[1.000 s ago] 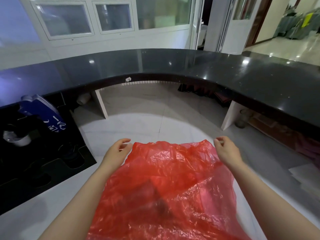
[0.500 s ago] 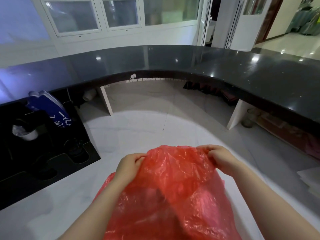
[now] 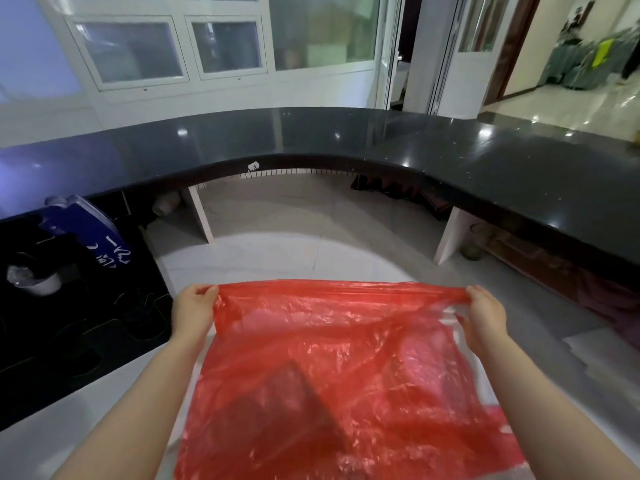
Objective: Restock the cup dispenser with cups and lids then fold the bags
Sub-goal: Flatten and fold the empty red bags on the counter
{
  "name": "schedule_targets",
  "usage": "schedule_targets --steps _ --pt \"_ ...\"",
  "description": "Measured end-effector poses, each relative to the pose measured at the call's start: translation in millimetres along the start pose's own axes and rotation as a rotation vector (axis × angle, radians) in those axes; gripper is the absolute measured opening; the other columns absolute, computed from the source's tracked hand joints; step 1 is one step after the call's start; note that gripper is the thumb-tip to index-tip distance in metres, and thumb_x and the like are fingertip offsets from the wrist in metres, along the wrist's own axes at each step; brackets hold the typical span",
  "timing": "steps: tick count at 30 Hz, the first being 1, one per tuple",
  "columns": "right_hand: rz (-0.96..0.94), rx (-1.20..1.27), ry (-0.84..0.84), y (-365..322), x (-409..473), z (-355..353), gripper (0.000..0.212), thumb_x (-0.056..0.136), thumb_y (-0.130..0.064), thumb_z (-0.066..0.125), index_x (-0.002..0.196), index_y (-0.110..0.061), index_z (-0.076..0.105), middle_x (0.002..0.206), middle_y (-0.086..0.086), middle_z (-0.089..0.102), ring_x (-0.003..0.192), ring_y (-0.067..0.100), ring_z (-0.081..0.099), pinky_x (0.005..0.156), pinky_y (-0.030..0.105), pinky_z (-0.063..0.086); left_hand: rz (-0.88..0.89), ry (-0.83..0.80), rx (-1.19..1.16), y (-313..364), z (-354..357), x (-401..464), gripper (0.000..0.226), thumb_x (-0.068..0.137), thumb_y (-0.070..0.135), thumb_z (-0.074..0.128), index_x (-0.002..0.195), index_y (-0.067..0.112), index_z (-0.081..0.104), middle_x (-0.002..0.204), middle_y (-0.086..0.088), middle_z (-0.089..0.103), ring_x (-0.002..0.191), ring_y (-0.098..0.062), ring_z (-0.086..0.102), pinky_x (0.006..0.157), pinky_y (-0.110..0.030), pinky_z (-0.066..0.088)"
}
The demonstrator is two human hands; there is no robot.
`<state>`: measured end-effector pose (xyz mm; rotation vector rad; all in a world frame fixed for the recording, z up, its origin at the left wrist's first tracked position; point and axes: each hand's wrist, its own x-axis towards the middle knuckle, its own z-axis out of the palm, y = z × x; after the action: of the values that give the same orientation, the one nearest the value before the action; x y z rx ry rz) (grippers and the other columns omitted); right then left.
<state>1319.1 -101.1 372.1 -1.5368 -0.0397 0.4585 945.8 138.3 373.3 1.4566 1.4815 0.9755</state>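
Your left hand (image 3: 192,311) and right hand (image 3: 485,315) pinch the red bag (image 3: 332,375) taut by its far corners; thin film could slip, skewing the fold.

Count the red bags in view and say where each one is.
1. A single red bag is stretched out between the left hand and the right hand, each gripping an upper corner, above the white counter. More bags could lie hidden beneath it.

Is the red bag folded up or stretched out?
Stretched out: both hands, left and right, pull the red plastic bag's top edge taut.
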Motion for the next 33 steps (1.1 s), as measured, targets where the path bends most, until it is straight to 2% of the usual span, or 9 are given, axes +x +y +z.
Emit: schedule_targets --steps 2,6,11,15,18,24,26,30,33 --pt "-0.069 -0.063 0.038 0 0 -3 0.045 0.096 -0.007 0.048 0.140 -0.002 0.044 0.144 0.013 0.046 0.127 0.026 0.047 0.098 0.031 0.037 -0.038 -0.001 -0.068 4 3 3 0.023 0.093 0.012 0.055 0.074 0.003 0.066 0.063 -0.010 0.058 0.062 -0.022 0.051 0.068 -0.034 0.040" --pt "-0.280 -0.433 0.126 1 -3 -15 0.057 0.088 -0.001 0.045 0.144 -0.013 0.042 0.147 0.013 0.043 0.130 0.025 0.044 0.114 0.036 0.027 -0.056 0.035 -0.130 10 12 6 0.017 0.094 0.018 0.057 0.091 0.005 0.068 0.075 -0.012 0.063 0.072 -0.023 0.056 0.072 -0.035 0.045" --pt "-0.310 -0.548 0.340 -4 -4 -30 0.034 0.081 -0.007 0.060 0.113 -0.017 0.067 0.120 0.016 0.059 0.111 0.036 0.055 0.100 0.037 0.040 -0.072 0.066 -0.122 15 19 1 0.019 0.096 0.019 0.054 0.084 0.011 0.066 0.065 -0.007 0.059 0.056 -0.023 0.052 0.042 -0.022 0.045" --pt "-0.235 -0.477 0.376 -5 -3 -34 0.019 0.083 -0.013 0.059 0.100 -0.014 0.068 0.115 0.019 0.060 0.101 0.035 0.057 0.094 0.037 0.043 -0.123 0.029 -0.145 19 26 1 0.025 0.097 0.019 0.053 0.076 0.009 0.063 0.062 -0.009 0.053 0.061 -0.025 0.051 0.059 -0.036 0.048" --pt "-0.177 -0.344 0.444 -11 -4 -33 0.026 0.091 -0.025 0.053 0.109 -0.011 0.063 0.123 0.023 0.054 0.110 0.035 0.050 0.095 0.034 0.038 -0.130 0.034 -0.150 26 33 -1 0.030 0.096 0.019 0.053 0.070 0.009 0.060 0.058 -0.009 0.050 0.052 -0.024 0.047 0.045 -0.030 0.049" --pt "0.189 0.291 0.114 -33 -1 -39 0.060 0.091 -0.067 0.037 0.119 -0.017 0.055 0.097 0.002 0.063 0.082 0.022 0.061 0.073 0.037 0.048 -0.054 0.033 -0.060 47 47 9 0.033 0.097 0.017 0.050 0.065 0.009 0.054 0.059 -0.010 0.050 0.047 -0.024 0.044 0.034 -0.021 0.041" --pt "0.175 0.433 -0.001 -39 -2 -39 0.050 0.092 -0.060 0.046 0.116 -0.017 0.056 0.095 0.001 0.066 0.081 0.018 0.065 0.071 0.035 0.054 -0.014 0.023 -0.033 52 51 14 0.032 0.096 0.016 0.050 0.066 0.010 0.056 0.062 -0.010 0.053 0.048 -0.022 0.046 0.030 -0.018 0.036" --pt "0.136 0.363 -0.140 -40 -1 -44 0.011 0.095 -0.024 0.060 0.101 -0.017 0.066 0.081 0.002 0.073 0.068 0.016 0.069 0.054 0.028 0.054 0.003 0.032 0.020 59 52 28 0.028 0.096 0.020 0.050 0.073 0.010 0.062 0.065 -0.009 0.057 0.058 -0.027 0.054 0.057 -0.030 0.044" --pt "0.139 0.338 -0.100 -38 6 -53 0.014 0.098 -0.016 0.053 0.090 -0.021 0.064 0.076 0.000 0.069 0.066 0.012 0.064 0.056 0.027 0.051 0.082 0.073 0.099 65 48 39 0.023 0.095 0.022 0.052 0.089 0.006 0.067 0.072 -0.011 0.062 0.063 -0.029 0.056 0.064 -0.032 0.042"
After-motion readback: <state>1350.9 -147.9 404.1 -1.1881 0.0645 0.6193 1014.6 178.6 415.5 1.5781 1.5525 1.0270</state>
